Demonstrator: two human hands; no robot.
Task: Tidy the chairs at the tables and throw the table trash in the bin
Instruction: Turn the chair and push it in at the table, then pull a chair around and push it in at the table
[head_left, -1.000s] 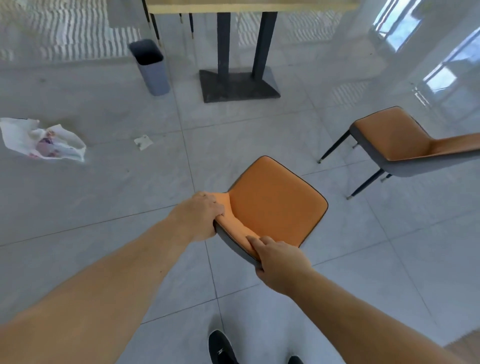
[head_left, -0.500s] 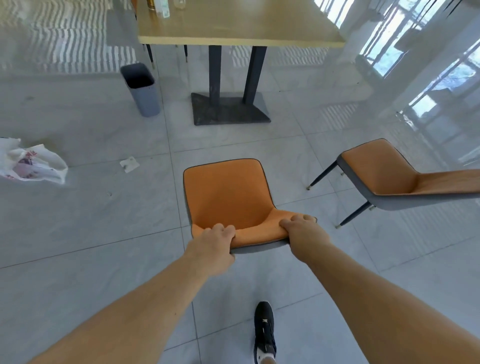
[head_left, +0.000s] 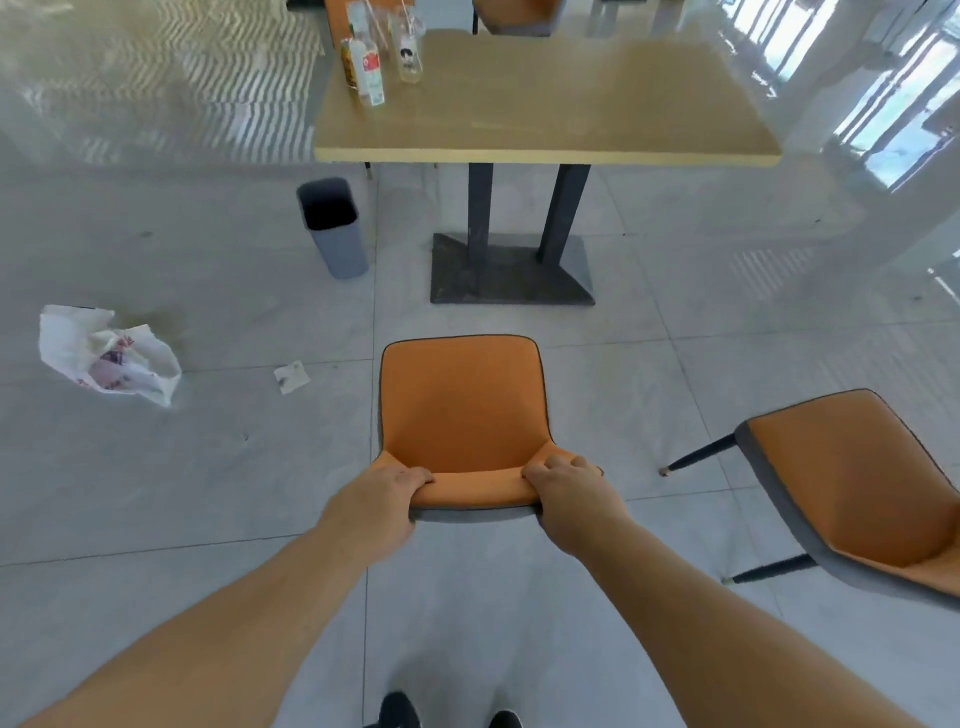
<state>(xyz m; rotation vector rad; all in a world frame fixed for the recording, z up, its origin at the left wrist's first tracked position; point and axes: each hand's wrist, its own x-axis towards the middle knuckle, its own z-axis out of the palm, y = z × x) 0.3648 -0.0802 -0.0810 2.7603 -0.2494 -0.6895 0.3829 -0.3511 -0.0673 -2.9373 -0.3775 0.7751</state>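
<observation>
An orange chair (head_left: 462, 400) with a grey shell stands in front of me, its seat facing the wooden table (head_left: 561, 119). My left hand (head_left: 379, 499) grips the left end of its backrest top and my right hand (head_left: 571, 493) grips the right end. A second orange chair (head_left: 852, 488) stands at the right, turned sideways. A grey bin (head_left: 335, 228) sits on the floor left of the table's black base. Bottles and a carton (head_left: 382, 52) stand on the table's far left corner. A white plastic bag (head_left: 109, 356) and a small paper scrap (head_left: 292, 376) lie on the floor at the left.
The table's black pedestal base (head_left: 511, 270) is straight ahead of the held chair. Another orange chair (head_left: 511, 15) shows beyond the table's far side. Glossy grey tile floor stretches to the left; bright windows line the right. My shoes (head_left: 447, 714) are at the bottom edge.
The held chair has swung round from a skewed angle to face the table squarely and has come nearer to it. My view has lifted, so the tabletop and its bottles now show.
</observation>
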